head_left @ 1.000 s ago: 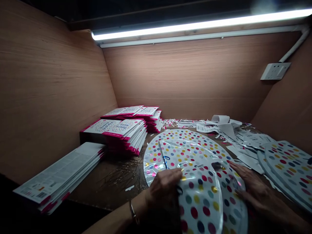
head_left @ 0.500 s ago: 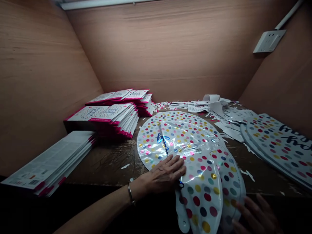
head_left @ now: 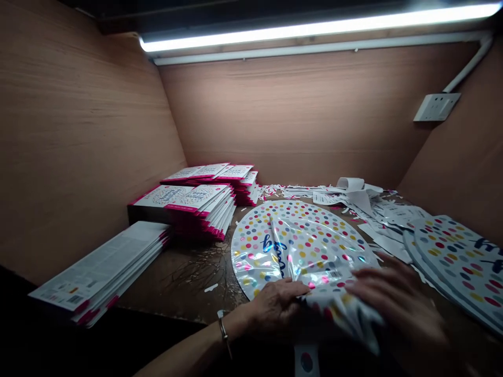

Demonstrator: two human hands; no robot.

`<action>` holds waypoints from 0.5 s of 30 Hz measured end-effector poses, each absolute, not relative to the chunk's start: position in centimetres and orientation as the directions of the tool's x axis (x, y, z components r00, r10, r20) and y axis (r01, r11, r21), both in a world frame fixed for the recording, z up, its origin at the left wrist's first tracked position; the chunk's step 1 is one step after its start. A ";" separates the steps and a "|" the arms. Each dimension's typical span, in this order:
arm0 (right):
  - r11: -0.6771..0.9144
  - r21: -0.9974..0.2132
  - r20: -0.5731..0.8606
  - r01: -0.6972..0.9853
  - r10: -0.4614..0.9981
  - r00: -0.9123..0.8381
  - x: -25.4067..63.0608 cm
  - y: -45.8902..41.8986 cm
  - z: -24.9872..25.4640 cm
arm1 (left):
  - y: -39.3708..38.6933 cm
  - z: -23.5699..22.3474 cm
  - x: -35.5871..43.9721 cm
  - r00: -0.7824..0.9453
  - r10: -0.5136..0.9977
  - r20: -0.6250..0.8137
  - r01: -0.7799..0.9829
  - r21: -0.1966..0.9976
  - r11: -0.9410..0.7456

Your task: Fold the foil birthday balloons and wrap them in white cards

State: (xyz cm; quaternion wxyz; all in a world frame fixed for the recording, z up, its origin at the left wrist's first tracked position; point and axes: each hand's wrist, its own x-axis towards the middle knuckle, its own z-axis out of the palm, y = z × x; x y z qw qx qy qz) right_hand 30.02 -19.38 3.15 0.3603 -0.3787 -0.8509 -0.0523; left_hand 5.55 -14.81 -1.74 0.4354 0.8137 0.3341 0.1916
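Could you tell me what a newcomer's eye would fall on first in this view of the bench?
The large polka-dot foil balloon stands out first, lying in the middle of the view with its near edge bunched up by the left hand and right hand. Behind it on the left are stacks of pink-edged packets, and the bright light tube runs across the top of the view.
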 end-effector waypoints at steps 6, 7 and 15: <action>0.432 -0.329 -0.010 0.840 0.888 -0.461 22.8 -1.5 7.6 | -11.4 -2.9 6.4 0.314 0.920 -0.233 0.388 0.916 0.099; 0.391 -0.323 -0.072 0.862 0.898 -0.434 22.0 0.4 6.4 | -10.7 -3.2 6.5 0.270 0.922 -0.279 0.380 0.910 0.164; 0.236 -0.331 -0.198 0.914 0.929 -0.312 24.1 2.8 -2.7 | -9.0 -3.6 6.7 0.142 0.860 -0.490 0.303 0.849 0.434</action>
